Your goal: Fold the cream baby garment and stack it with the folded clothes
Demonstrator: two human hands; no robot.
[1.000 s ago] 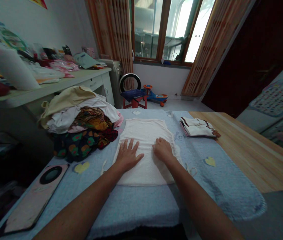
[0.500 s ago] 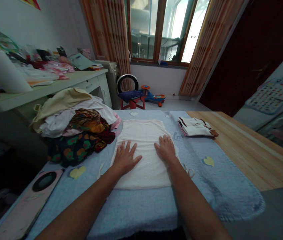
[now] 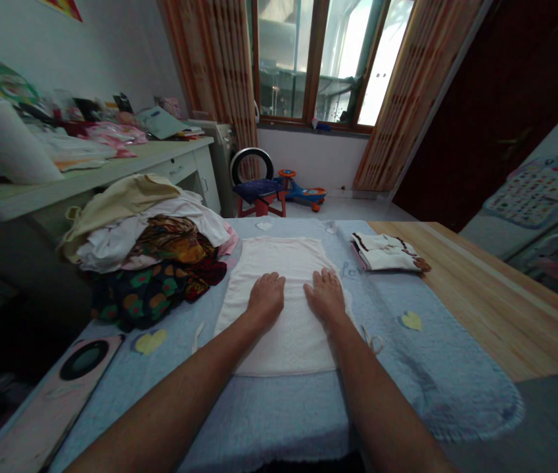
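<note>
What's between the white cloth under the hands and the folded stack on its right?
In the head view, a strip of blue mat with faint lettering on it separates the white cloth from the folded stack.

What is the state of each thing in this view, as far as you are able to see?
Left bare hand: open, palm down on garment.
Right bare hand: open, fingers spread on garment.
White knit garment: spread flat, unfolded.
Folded white garment with brown trim: folded, lying on blanket.
Multicoloured clothes heap: loosely piled.
Light-blue blanket: spread out.
</note>
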